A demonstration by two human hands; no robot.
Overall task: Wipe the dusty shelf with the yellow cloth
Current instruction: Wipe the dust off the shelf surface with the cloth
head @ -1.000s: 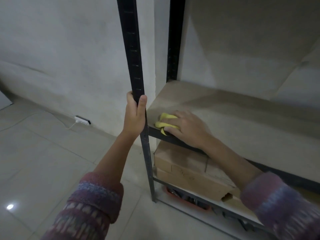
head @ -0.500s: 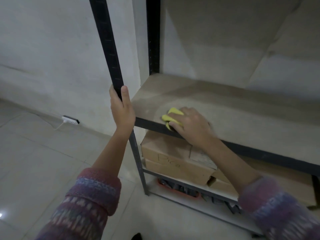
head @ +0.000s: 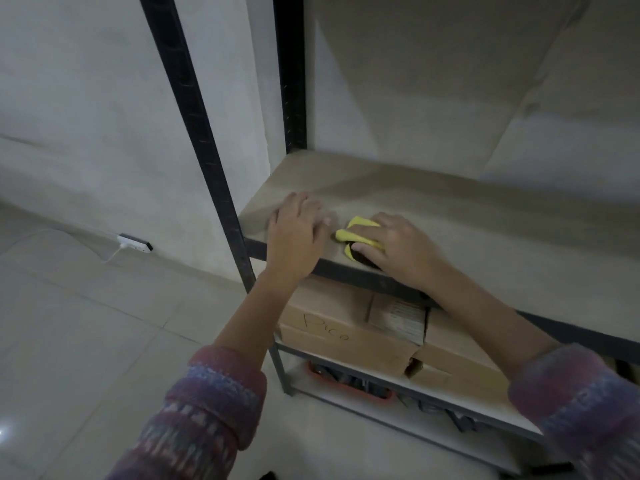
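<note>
The dusty shelf (head: 467,216) is a pale brown board in a black metal rack, at chest height in front of me. My right hand (head: 398,249) grips the bunched yellow cloth (head: 360,230) near the shelf's front left edge, pressing it onto the board. My left hand (head: 296,233) lies flat on the shelf just left of the cloth, fingers spread and straight, close to the front left post (head: 194,116). Most of the cloth is hidden under my right fingers.
Cardboard boxes (head: 346,334) sit on the level below, one marked with handwriting. A red tray (head: 349,382) of dark items sits on the lowest shelf. A white power strip (head: 133,242) lies on the tiled floor by the wall, left of the rack.
My left hand let go of the front post and came down flat on the shelf. My right hand slid the cloth a little to the right along the front edge.
</note>
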